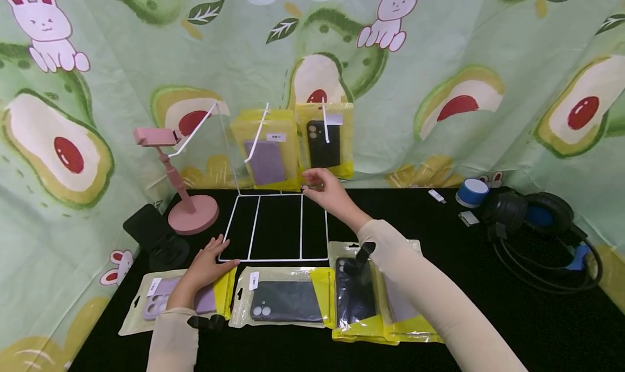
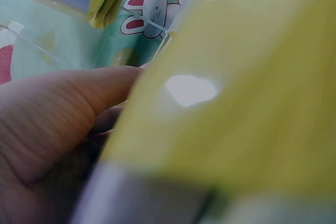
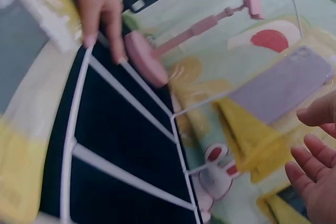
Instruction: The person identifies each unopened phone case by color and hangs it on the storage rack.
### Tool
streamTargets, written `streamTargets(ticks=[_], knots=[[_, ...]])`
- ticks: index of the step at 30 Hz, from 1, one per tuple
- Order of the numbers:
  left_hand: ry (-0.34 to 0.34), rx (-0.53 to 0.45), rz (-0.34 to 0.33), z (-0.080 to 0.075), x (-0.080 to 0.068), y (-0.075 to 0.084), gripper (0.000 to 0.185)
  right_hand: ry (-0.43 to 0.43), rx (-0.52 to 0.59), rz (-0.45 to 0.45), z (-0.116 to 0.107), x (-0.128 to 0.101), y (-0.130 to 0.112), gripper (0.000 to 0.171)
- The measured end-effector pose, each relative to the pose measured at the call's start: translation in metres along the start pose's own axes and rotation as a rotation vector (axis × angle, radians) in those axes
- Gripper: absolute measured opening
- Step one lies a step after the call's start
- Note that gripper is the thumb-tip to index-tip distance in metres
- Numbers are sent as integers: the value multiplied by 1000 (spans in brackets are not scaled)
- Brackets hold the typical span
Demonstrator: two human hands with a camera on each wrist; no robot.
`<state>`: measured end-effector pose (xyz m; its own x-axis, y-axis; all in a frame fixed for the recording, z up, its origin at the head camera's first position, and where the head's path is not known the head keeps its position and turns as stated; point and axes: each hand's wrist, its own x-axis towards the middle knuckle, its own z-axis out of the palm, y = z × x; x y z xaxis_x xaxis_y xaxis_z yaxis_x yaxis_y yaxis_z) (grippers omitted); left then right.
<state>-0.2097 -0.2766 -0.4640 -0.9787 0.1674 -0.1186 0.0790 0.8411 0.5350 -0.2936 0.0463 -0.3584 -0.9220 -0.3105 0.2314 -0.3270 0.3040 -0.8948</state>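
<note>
In the head view, my left hand (image 1: 207,266) rests on the front left corner of a white wire display rack (image 1: 275,260). Its fingertips touch the bars in the right wrist view. Below that wrist lies a bagged purple phone case (image 1: 159,299). My right hand (image 1: 328,190) is beside the lower edge of the hanging bags, fingers loosely bent with nothing between them. On the middle hook hang yellow bags with a purple phone case (image 1: 266,163). A bagged black phone case (image 1: 324,144) hangs from the right hook; the left hook (image 1: 192,129) carries nothing.
In front of the rack lie a bagged dark phone case (image 1: 288,301) and more bagged cases (image 1: 356,296). A pink stand (image 1: 192,215) and black holder (image 1: 156,236) stand left. Headphones (image 1: 529,220), a blue-and-white cylinder (image 1: 472,193) and a white stick (image 1: 437,196) lie right.
</note>
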Motion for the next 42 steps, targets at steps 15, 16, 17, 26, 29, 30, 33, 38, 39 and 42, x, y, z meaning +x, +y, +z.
streamTargets(ticks=[15, 16, 17, 26, 29, 30, 33, 38, 39, 42], knots=[[6, -11, -4, -2, -3, 2, 76, -17, -71, 36, -74, -102, 44, 32], [8, -10, -4, -2, -4, 2, 76, -12, -86, 48, -79, -110, 46, 32], [9, -8, -6, -3, -4, 1, 76, -4, -103, 70, -84, -117, 46, 32], [8, -7, -3, -2, -3, 2, 77, 5, -244, 366, -116, -171, 47, 42], [17, -4, 12, -1, -2, 1, 75, -13, -286, 422, -121, -190, 51, 46], [21, -7, 15, -1, -2, 1, 75, -20, -295, 440, -123, -195, 53, 48], [30, -12, 25, 0, -2, 0, 74, -52, -308, 505, -127, -208, 59, 56], [15, -21, 31, 2, -1, 1, 75, -94, -301, 597, -125, -224, 66, 67], [18, -23, 32, 2, -1, 1, 75, -91, -295, 604, -123, -225, 67, 69], [34, -20, 33, 1, -2, -2, 73, -81, -260, 598, -116, -227, 71, 70]])
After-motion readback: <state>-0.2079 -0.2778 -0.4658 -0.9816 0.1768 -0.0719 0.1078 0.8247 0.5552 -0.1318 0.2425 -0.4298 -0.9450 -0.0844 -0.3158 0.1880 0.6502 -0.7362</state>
